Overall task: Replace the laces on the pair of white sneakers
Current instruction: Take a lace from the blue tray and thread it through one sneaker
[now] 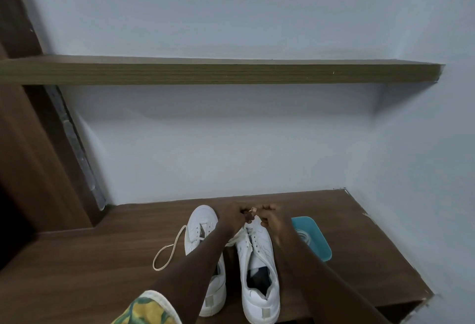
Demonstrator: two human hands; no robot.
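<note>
Two white sneakers stand side by side on a brown wooden surface, toes pointing away from me. The left sneaker has a cream lace trailing in a loop to its left. Over the toe end of the right sneaker both hands meet. My left hand and my right hand each pinch a lace end near the lowest eyelets; the lace between the fingers is mostly hidden. My left forearm covers much of the left sneaker.
A teal tray holding a coiled white lace sits just right of the right sneaker. A wooden shelf runs across the pale wall above. A dark wooden panel stands at the left. The surface's right edge lies near the wall.
</note>
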